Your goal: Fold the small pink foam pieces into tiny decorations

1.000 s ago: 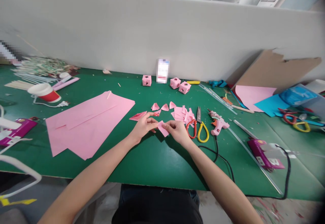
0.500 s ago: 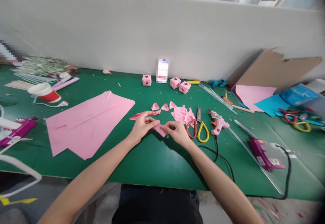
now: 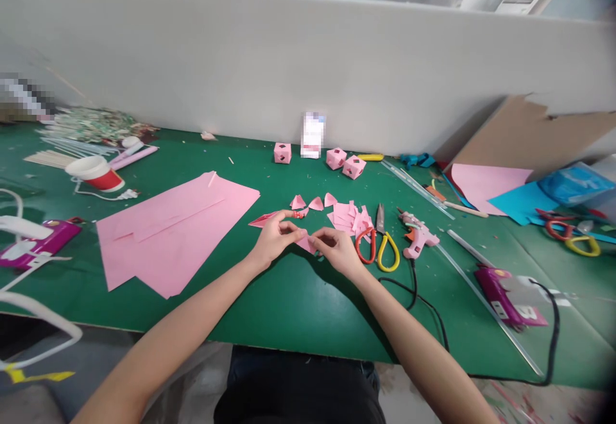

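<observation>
Between my two hands is a small piece of pink paper (image 3: 305, 243), held above the green table. My left hand (image 3: 275, 239) pinches its left side between thumb and finger. On the right side, my right hand (image 3: 333, 248) pinches it too, fingers curled. Just beyond my hands stand several small folded pink paper pieces (image 3: 316, 204). A flat folded pink paper piece (image 3: 262, 220) lies by my left hand. To the right are a pile of cut pink paper pieces (image 3: 344, 216) and scissors (image 3: 380, 238) with one red and one yellow handle.
Large pink sheets (image 3: 178, 238) lie at left, near a paper cup (image 3: 96, 172). Right of the scissors is a pink glue gun (image 3: 418, 234) with a black cord. Pink paper cubes (image 3: 282, 152) and a phone (image 3: 312, 135) stand at the back. A purple power strip (image 3: 505, 296) sits at right.
The pink paper piece between my hands has tilted and shows less of its face. My hands stay in nearly the same place while the whole view has shifted slightly.
</observation>
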`<state>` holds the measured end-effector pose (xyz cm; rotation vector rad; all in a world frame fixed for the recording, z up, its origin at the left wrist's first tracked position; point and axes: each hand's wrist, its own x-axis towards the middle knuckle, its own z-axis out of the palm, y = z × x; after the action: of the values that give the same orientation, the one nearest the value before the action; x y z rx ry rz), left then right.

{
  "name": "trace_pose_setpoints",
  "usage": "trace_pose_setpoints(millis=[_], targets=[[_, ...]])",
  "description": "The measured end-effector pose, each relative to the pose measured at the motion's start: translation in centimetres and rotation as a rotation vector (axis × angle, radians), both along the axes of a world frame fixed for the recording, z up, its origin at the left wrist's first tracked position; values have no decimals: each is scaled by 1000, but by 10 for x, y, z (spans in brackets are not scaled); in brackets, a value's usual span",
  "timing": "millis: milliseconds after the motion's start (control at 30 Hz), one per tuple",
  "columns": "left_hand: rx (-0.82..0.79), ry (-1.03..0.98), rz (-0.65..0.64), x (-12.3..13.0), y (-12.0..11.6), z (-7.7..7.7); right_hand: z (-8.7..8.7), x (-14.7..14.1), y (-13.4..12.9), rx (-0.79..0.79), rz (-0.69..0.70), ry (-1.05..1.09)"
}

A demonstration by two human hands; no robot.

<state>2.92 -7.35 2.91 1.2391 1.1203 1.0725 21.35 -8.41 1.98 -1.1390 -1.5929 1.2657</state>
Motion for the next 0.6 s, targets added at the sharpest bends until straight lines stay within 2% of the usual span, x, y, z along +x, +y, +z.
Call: trace_pose_setpoints(millis=[100, 200, 400, 600], targets=[[31, 36, -68, -1, 0, -2, 4, 0, -2, 56, -17, -77], [45, 84, -102, -4, -1, -3, 6, -2, -3, 44, -13, -103], [28, 32, -16, -5, -2, 2, 6, -3, 0, 42, -32, -38], [-7, -5, -8, -3, -3, 6, 6, 1, -1, 71, -28, -35]])
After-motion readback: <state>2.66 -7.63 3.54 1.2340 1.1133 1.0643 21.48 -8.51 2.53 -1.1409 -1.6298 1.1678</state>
